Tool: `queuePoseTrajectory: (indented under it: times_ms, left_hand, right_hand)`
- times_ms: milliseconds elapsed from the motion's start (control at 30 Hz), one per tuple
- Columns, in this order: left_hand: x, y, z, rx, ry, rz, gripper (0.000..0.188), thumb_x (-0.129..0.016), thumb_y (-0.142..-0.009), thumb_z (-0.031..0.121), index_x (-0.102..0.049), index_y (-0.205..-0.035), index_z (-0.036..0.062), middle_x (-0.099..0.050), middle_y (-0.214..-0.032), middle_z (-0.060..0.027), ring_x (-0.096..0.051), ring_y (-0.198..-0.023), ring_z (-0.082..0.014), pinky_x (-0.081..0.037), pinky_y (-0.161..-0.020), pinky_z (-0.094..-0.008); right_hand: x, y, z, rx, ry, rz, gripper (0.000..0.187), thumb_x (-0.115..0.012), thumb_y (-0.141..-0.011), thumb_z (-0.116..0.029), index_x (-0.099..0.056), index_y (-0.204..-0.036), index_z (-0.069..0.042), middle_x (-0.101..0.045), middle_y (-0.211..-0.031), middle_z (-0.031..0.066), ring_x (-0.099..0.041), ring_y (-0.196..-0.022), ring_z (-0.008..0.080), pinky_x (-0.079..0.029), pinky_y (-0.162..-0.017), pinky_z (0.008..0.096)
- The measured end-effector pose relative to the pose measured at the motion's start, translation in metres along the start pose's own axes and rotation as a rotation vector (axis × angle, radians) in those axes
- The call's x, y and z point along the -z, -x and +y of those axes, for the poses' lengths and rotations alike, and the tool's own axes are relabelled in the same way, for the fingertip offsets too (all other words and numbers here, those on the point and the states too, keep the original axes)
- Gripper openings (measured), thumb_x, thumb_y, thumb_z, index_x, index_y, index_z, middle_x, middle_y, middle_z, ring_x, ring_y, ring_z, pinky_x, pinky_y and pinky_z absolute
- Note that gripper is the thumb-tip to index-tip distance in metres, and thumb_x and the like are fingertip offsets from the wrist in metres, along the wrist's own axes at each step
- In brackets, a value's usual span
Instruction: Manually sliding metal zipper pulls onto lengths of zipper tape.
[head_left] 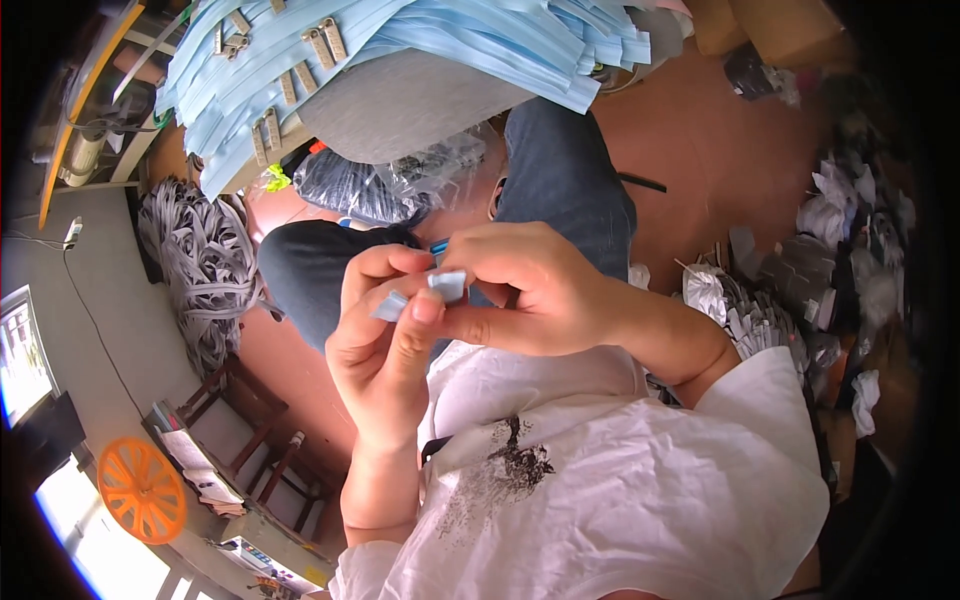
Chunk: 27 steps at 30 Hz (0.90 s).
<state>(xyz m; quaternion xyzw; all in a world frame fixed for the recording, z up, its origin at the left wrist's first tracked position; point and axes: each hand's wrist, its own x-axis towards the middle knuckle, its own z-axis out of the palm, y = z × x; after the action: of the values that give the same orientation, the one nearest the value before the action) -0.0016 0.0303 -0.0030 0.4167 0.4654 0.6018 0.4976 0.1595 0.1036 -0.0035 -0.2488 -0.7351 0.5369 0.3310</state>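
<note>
My left hand (380, 340) and my right hand (535, 285) meet in front of my chest, fingers bent and pinching. Between them is a light blue zipper tape (447, 286), its two short ends sticking out by my left thumb. A small, brighter blue bit shows above the fingers; I cannot make out what it is. Most of the held piece is hidden by my fingers. Beyond my knees, a heap of light blue zippers (430, 35) lies over a grey surface (410, 105), with several metal zipper pulls (318, 47) at its left side.
Under the grey surface sits a clear plastic bag with dark contents (370, 185). Grey strips (200, 260) are piled on the floor at left, near a wooden stool (240, 410). An orange spoked wheel (142, 490) stands lower left. Crumpled scraps (820, 250) lie along the right.
</note>
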Motion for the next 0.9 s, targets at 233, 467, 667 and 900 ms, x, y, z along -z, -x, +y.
queuePoseTrajectory:
  times_ms: [233, 467, 667, 900]
  left_hand:
    - [-0.001, -0.005, 0.000, 0.090, 0.266, 0.193, 0.021, -0.052, -0.099, 0.014, -0.062, -0.101, -0.0047, -0.067, -0.096, -0.0191, -0.064, -0.090, -0.0219, -0.049, -0.084, -0.0332]
    - [0.008, 0.001, -0.005, 0.141, 0.156, 0.298, 0.025, -0.054, -0.099, 0.019, -0.061, -0.110, -0.0022, -0.067, -0.083, -0.0147, -0.064, -0.065, -0.0212, -0.054, -0.056, -0.0328]
    - [0.008, 0.006, -0.009, 0.266, 0.087, 0.241, 0.023, -0.055, -0.099, 0.019, -0.061, -0.107, -0.0012, -0.065, -0.079, -0.0122, -0.059, -0.056, -0.0155, -0.048, -0.049, -0.0255]
    - [0.011, 0.006, -0.007, 0.330, 0.102, 0.203, 0.023, -0.058, -0.098, 0.020, -0.062, -0.107, -0.0006, -0.067, -0.078, -0.0087, -0.059, -0.060, -0.0118, -0.047, -0.055, -0.0231]
  right_hand:
    - [0.000, 0.008, 0.016, -0.103, -0.060, -0.036, 0.019, -0.072, -0.085, -0.017, -0.062, -0.093, -0.004, -0.052, -0.069, 0.0009, -0.048, -0.058, 0.0111, -0.037, -0.052, 0.0265]
    - [0.009, 0.025, 0.066, -0.645, -1.009, 0.397, 0.021, -0.052, -0.090, -0.002, -0.054, -0.111, -0.003, -0.059, -0.093, 0.0046, -0.057, -0.089, 0.0133, -0.046, -0.078, 0.0272]
    - [0.003, 0.027, 0.061, -0.590, -1.024, 0.309, 0.032, -0.052, -0.099, -0.015, -0.050, -0.130, -0.005, -0.061, -0.123, 0.0148, -0.063, -0.108, 0.0246, -0.054, -0.091, 0.0350]
    - [0.011, 0.026, 0.069, -0.493, -1.073, 0.074, 0.030, -0.047, -0.101, -0.019, -0.049, -0.126, -0.003, -0.059, -0.123, 0.0167, -0.064, -0.105, 0.0230, -0.054, -0.088, 0.0339]
